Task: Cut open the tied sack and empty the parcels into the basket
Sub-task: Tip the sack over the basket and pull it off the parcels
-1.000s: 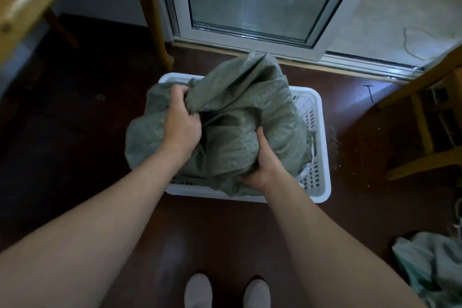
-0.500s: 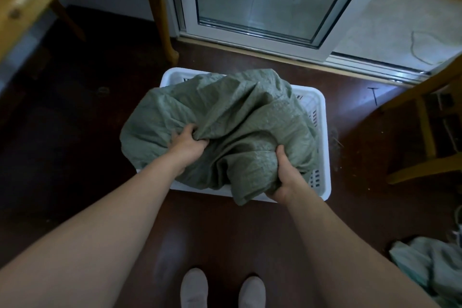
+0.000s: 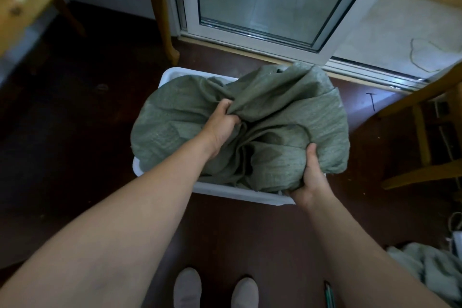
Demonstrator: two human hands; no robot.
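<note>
A grey-green woven sack lies crumpled over a white plastic basket on the dark floor and covers nearly all of it. My left hand grips a fold near the sack's middle. My right hand clutches the sack's near right edge at the basket's front rim. The parcels are hidden under the cloth.
A glass sliding door stands just behind the basket. Wooden table legs rise at the back left, and a wooden chair stands at the right. Another pale sack lies at the lower right. My feet stand below the basket.
My left hand has moved up and right to a new fold of the sack. The sack's top has been lifted toward the door, and my right hand has shifted lower on its edge.
</note>
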